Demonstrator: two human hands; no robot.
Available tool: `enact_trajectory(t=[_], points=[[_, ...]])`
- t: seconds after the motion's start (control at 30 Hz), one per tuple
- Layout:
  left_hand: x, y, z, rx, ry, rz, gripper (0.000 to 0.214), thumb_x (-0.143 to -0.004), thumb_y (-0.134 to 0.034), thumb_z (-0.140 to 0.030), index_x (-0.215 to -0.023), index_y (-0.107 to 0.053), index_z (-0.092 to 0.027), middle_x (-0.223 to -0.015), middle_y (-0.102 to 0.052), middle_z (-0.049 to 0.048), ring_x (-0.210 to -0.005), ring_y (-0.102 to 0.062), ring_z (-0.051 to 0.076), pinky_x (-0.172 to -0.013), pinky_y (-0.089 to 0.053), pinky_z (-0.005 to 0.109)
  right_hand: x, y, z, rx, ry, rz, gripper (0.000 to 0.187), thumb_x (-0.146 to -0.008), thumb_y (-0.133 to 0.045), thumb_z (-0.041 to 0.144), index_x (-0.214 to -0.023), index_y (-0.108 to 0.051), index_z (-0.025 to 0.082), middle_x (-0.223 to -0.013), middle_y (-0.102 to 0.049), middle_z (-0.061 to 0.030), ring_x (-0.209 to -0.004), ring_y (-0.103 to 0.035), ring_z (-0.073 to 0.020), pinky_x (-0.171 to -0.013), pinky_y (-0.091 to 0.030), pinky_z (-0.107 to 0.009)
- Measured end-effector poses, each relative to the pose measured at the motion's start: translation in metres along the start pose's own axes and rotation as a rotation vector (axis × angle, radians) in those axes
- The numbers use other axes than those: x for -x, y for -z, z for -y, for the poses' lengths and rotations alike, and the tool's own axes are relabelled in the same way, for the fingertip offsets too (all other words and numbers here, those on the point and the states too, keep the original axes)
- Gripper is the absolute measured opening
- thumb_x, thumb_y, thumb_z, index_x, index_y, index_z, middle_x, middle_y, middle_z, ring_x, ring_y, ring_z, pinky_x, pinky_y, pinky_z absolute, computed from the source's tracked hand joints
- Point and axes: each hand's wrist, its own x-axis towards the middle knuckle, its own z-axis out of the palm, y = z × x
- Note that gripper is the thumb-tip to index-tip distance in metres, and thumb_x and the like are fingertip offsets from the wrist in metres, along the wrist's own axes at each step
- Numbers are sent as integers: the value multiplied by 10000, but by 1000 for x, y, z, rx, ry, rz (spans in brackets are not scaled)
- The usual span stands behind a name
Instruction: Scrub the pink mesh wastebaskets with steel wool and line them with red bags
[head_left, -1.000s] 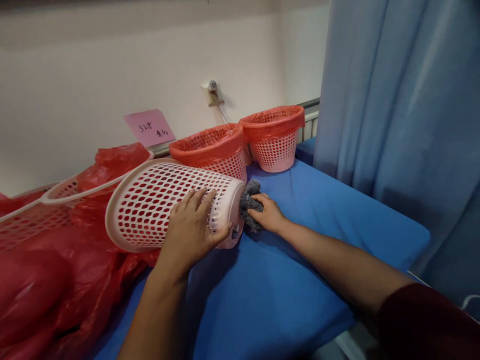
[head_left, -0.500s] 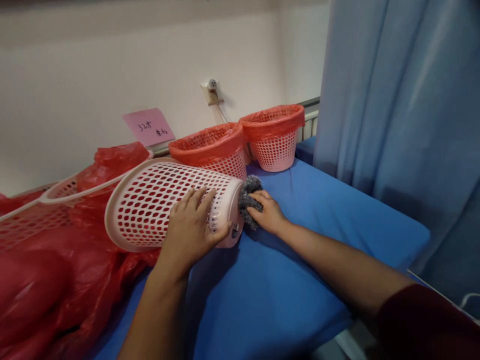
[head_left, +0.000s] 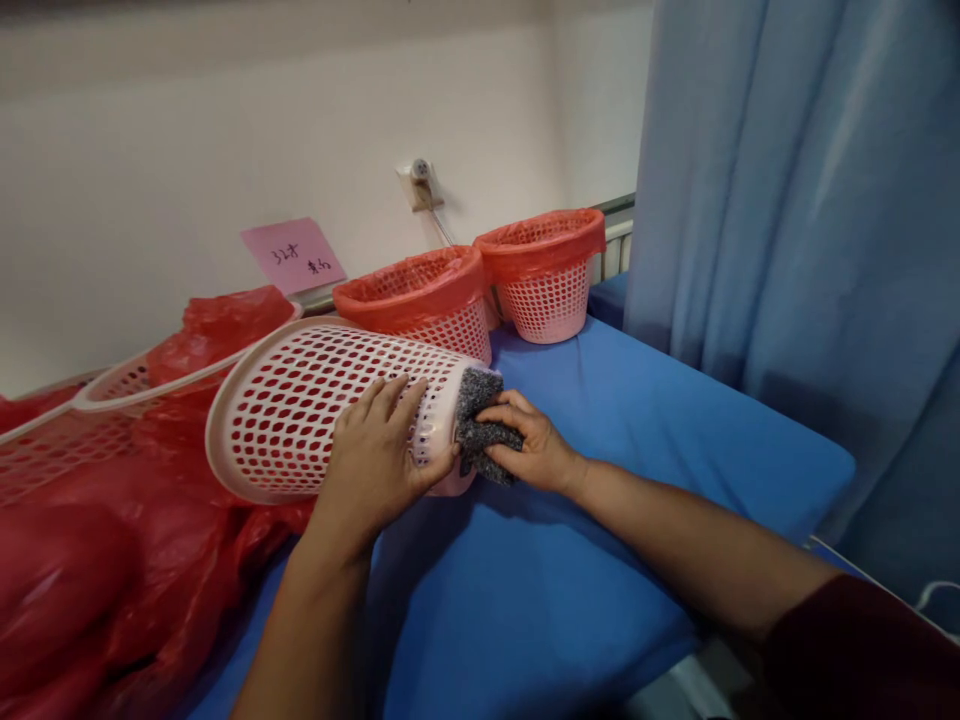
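A pale pink perforated wastebasket lies on its side, its wide rim to the left and its base to the right. My left hand grips the basket's side near the base, fingers over the holes and thumb along the lower end. In my right hand a dark grey cloth is bunched between thumb and fingers, pressed against the basket's base. The cloth covers much of that base.
Two wastebaskets with red liners, one nearer and one farther, stand behind on the blue-covered bed. Red plastic bags heap at left beside more baskets. A pink note and a socket are on the wall; a blue curtain hangs right.
My right hand has moved the cloth a little left and down across the basket's base. My left hand stays in the same place on the basket.
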Motion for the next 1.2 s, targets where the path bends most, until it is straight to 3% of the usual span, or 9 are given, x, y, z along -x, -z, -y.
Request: enact_trajectory(t=[0.13, 0.3, 0.43, 0.53, 0.6, 0.7, 0.8, 0.97, 1.2], points=[[0, 0, 1, 11, -3, -8, 674, -867, -593, -524, -1420, -510, -146, -1460, -554, 203, -1387, -473, 408, -1123, -398, 561, 2, -7, -2, 63, -147, -122, 365, -827, -662, 212, -1189, -641, 250, -1170, -575, -56, -1160, -576, -205, -1077, -467, -395], [1, 1, 2, 30, -9, -20, 628, -890, -578, -510, -1404, -526, -153, -1454, -559, 196, -1383, -477, 400, -1129, -393, 559, 19, -7, 23, 72, -128, 225, 409, -752, -728, 202, -1147, -629, 237, -1060, -568, -32, -1010, -599, -192, -941, -522, -352], [1, 2, 2, 40, -2, -24, 619, -876, -592, -497, -1394, -530, -164, -1444, -565, 193, -1364, -495, 396, -1114, -409, 557, 28, -11, 20, 224, -397, 424, 394, -682, -763, 187, -1064, -687, 244, -1049, -596, -27, -907, -614, -189, -873, -530, -346], [1, 3, 1, 53, 0, -28, 632, -853, -608, -475, -1393, -531, -155, -1437, -571, 197, -1361, -500, 400, -1118, -406, 560, 25, -17, -1, 257, -617, 327, 300, -648, -775, 172, -938, -719, 229, -947, -661, -18, -843, -638, -192, -820, -538, -333], [1, 3, 1, 62, 4, -25, 635, -849, -611, -466, -1393, -534, -149, -1440, -569, 197, -1368, -494, 402, -1126, -398, 562, 18, -20, -17, 238, -667, 249, 257, -671, -754, 166, -918, -717, 225, -851, -685, -5, -772, -648, -180, -746, -544, -307], [1, 3, 1, 66, 15, -24, 630, -842, -612, -455, -1387, -541, -147, -1444, -569, 196, -1376, -484, 405, -1130, -393, 571, 3, -16, -31, 205, -668, 135, 244, -738, -692, 170, -976, -704, 225, -824, -705, -2, -714, -658, -172, -695, -557, -306], [0, 2, 0, 62, 27, -24, 620, -840, -607, -459, -1378, -544, -158, -1433, -582, 190, -1373, -488, 402, -1119, -403, 576, -9, -7, -29, 162, -612, 26, 297, -803, -660, 239, -1099, -678, 226, -975, -725, -28, -863, -690, -193, -807, -575, -349], [0, 3, -1, 63, 27, -27, 608, -847, -593, -478, -1366, -549, -163, -1418, -594, 182, -1364, -500, 389, -1120, -409, 557, -3, -6, -18, 87, -299, -73, 380, -786, -706, 309, -1155, -659, 231, -1141, -681, -51, -1105, -639, -216, -1027, -504, -393], [0, 1, 0, 55, 28, -23, 629, -844, -602, -471, -1385, -537, -158, -1434, -585, 186, -1374, -487, 393, -1129, -397, 565, 7, -16, -36, 221, -540, -22, 173, -727, -722, 201, -894, -696, 238, -862, -685, -21, -838, -672, -217, -857, -570, -424]])
